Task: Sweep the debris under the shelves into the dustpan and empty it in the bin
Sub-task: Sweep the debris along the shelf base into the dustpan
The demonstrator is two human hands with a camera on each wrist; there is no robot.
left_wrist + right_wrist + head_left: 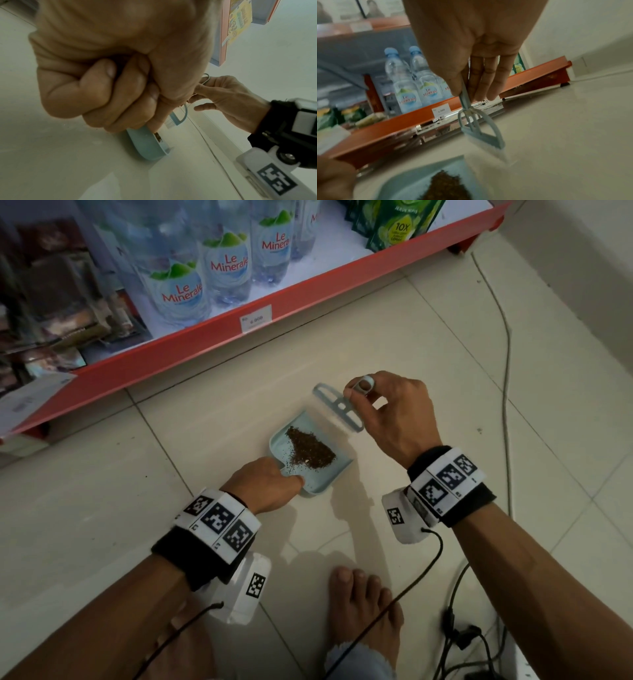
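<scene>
A small pale blue dustpan (339,470) lies on the tiled floor with a pile of dark brown debris (310,451) in it. My left hand (265,482) grips the dustpan's near edge (145,144), fingers curled. My right hand (390,412) pinches the thin handle of a pale blue hand brush (339,407). The brush (481,134) hangs just beyond the dustpan's far lip, white bristles pointing down. In the right wrist view the debris (448,185) shows at the bottom.
A red shelf (212,337) with water bottles (181,292) and green packets (394,224) runs across the back, a low gap beneath it. A cable (505,364) trails along the floor on the right. My bare feet (363,607) stand close behind the dustpan.
</scene>
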